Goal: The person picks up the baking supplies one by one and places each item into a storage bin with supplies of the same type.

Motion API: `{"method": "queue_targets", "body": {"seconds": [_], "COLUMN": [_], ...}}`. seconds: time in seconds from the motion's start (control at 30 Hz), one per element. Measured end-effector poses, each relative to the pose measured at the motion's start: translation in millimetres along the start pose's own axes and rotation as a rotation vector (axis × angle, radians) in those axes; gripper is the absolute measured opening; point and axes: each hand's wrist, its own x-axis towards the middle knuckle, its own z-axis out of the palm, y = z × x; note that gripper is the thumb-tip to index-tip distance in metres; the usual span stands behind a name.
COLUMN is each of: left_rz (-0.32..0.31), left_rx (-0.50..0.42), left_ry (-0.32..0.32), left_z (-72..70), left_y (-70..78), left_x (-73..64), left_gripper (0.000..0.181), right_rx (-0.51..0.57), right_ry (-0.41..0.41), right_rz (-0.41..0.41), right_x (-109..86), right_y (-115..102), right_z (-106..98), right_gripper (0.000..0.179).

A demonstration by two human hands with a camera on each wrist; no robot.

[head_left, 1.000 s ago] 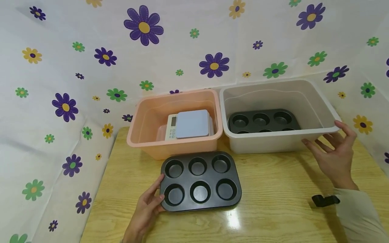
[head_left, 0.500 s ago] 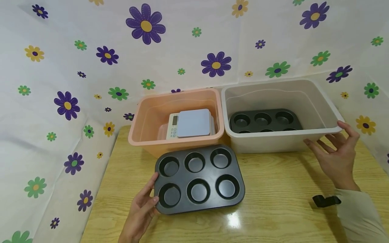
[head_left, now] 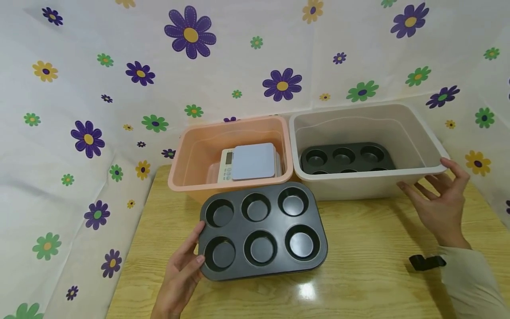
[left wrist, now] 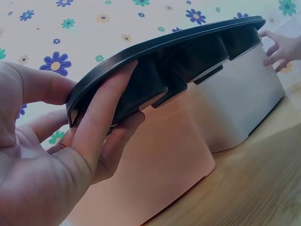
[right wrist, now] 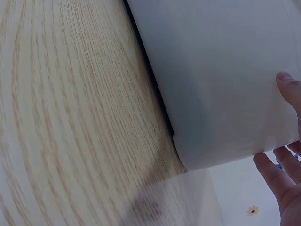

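My left hand (head_left: 179, 270) grips the left edge of a dark muffin pan (head_left: 249, 248), thumb on top and fingers beneath. In the left wrist view the muffin pan (left wrist: 174, 52) is tilted and lifted above the wooden table, its cup bottoms showing. At the right, my right hand (head_left: 444, 199) holds the near right corner of a white plastic bin (head_left: 358, 188). In the right wrist view its thumb lies on the front wall of the bin (right wrist: 225, 84), other fingers around the side. A second muffin pan (head_left: 352, 155) lies inside that bin.
Left of the white bin, close beside it, stands a peach bin (head_left: 191, 184) holding a kitchen scale (head_left: 253, 161). Both bins stand at the back of the wooden table (head_left: 358, 266), before a flower-printed cloth (head_left: 231, 57). A black strap piece (head_left: 426, 262) sticks out from my right sleeve.
My left hand has raised the muffin pan off the table, and it looks larger, overlapping the peach bin's front. The right hand has stayed on the white bin's corner.
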Motion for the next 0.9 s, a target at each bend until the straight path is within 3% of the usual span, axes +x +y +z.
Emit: {"method": "queue_targets", "body": {"seconds": [0.3, 0.57, 0.77, 0.9], "left_rz": [-0.001, 0.069, 0.051, 0.043], "left_rx": [-0.02, -0.015, -0.001, -0.027], "left_ry": [-0.011, -0.047, -0.01, 0.012], "left_z": [14.5, 29.8, 45.7, 56.4], "left_y": [0.9, 3.0, 11.1, 15.7], "left_x": [9.1, 27.5, 49.7, 66.4], "left_gripper": [0.072, 0.07, 0.069, 0.069], "right_rx": [0.012, 0.023, 0.084, 0.055], "right_ry": [-0.001, -0.006, 0.015, 0.009], "right_rz": [0.011, 0.011, 0.02, 0.019], "right_x": [0.7, 1.3, 0.6, 0.1], "right_y": [0, 1, 2, 2], "right_z": [1, 1, 0, 0], "right_gripper": [0.103, 0.103, 0.101, 0.101]}}
